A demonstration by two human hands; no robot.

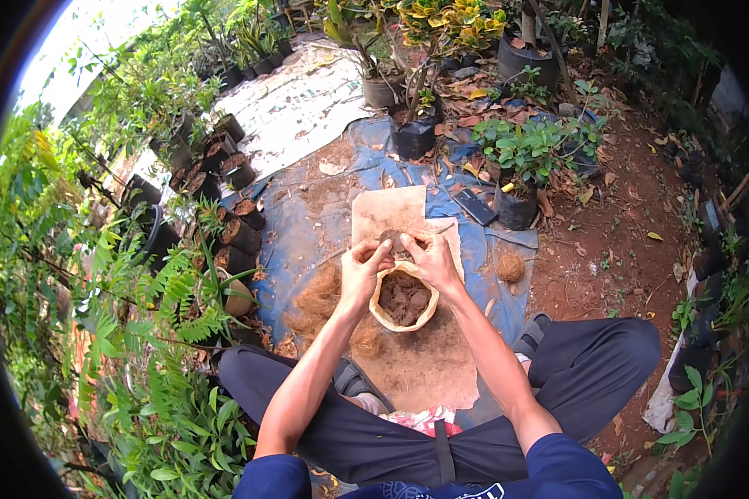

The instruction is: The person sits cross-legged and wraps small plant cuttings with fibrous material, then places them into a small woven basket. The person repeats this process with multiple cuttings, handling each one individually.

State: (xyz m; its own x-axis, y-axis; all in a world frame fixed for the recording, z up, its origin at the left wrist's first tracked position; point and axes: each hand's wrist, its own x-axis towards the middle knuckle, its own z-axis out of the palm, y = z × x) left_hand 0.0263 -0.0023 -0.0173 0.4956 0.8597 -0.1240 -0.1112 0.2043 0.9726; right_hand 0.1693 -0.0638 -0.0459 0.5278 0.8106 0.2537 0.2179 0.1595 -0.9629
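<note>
Between the fingertips of my left hand [363,267] and my right hand [435,261] is a small dark brown clump [389,236], seemingly of soil or fibre; the fingers partly cover it. Both hands pinch it just beyond an open bag [374,307] with a pale, rolled rim. Dark crumbly soil [406,296] fills much of that bag. Under it lies a soil-stained tan sheet [434,368]. Loose brown fibre [317,299] is heaped left of the bag, and a smaller fibre tuft [366,340] sits by my left forearm.
A fibre ball [510,267] rests to the right on the blue tarp [287,231]. Farther off, a dark phone [475,207] lies beside a black potted plant [515,206]. Several soil-filled pots [240,236] line the left side. My crossed legs [590,355] border the near side.
</note>
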